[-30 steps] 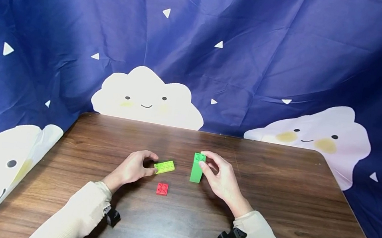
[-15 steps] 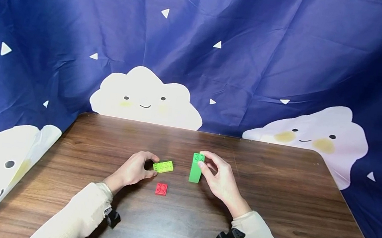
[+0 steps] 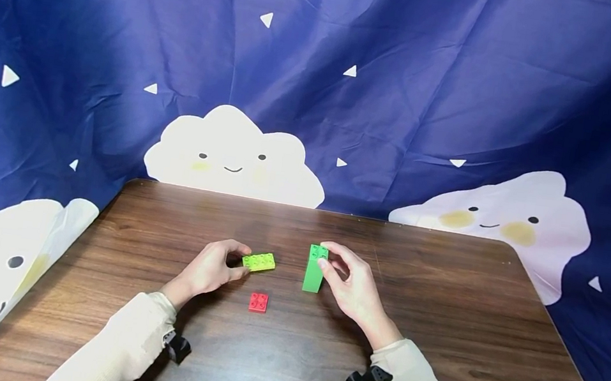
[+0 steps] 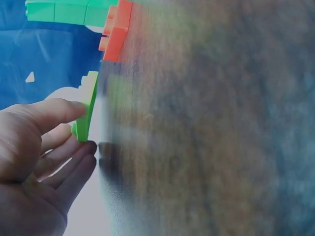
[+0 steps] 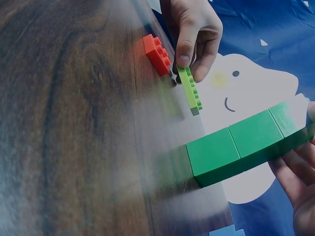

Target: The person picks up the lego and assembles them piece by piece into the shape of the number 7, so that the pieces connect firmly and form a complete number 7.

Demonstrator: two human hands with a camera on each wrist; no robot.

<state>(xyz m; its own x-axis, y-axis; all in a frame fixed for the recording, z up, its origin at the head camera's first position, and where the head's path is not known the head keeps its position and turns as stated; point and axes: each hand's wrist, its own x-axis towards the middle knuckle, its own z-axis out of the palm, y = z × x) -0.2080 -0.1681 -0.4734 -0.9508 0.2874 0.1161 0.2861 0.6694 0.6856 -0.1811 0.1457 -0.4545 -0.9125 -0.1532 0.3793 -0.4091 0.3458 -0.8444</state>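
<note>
Fingers of left hand (image 3: 210,267) pinching lime brick (image 3: 259,262) by one end, just above table (image 3: 454,294); those of right hand (image 3: 355,289) gripping upright green tower (image 3: 313,275) near top, partly hidden behind it; tower base masked by red brick (image 4: 118,32) in left wrist view.

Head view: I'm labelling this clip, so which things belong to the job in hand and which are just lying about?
Seemingly in the job:
lime-green building brick, pinched by the left hand
green brick tower, held by the right hand

Just lying about:
red four-stud building brick, untouched, though perhaps wanted later
</note>
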